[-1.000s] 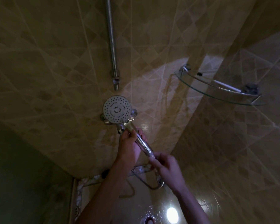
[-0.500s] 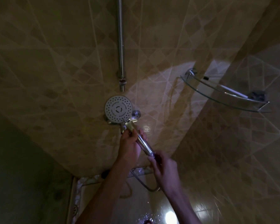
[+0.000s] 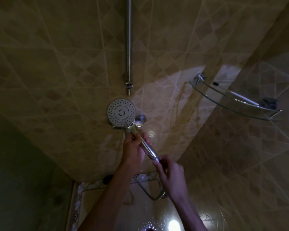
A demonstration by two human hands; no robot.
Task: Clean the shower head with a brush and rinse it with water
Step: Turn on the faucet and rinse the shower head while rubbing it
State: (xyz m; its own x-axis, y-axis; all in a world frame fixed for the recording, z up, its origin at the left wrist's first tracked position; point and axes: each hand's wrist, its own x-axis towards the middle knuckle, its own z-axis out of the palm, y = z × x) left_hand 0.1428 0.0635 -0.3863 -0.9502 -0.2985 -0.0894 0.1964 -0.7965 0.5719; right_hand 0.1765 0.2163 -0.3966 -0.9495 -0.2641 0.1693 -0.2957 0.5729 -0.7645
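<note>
We keep the shower head (image 3: pixel 121 113) up in front of the tiled wall (image 3: pixel 57 80), spray face turned toward us, and in the last second very little has shifted: the head has drifted a touch rightward in view and our right hand (image 3: pixel 171 176) has crept from just below the handle's end right up onto the joint where the hose (image 3: pixel 150 194) meets it. We read that as setting up, maybe twisting or steadying the hose connection, not scrubbing yet. No brush shows anywhere in view and no water is running from the nozzles, so the cleaning proper looks not yet begun.

Our left hand (image 3: pixel 135 150) wraps the upper handle just under the head, fingers curled round the chrome, thumb on the near side. Our right hand pinches the lower end of the handle with its fingertips, the rest of the hand loosely curled behind. The hose loops down below it toward the wet floor (image 3: pixel 140 219).

Above, the riser rail (image 3: pixel 128 47) runs up the wall, and the mixer tap (image 3: pixel 140 120) peeks out just behind the head. A glass corner shelf (image 3: pixel 232 104) sits well off to the right.
</note>
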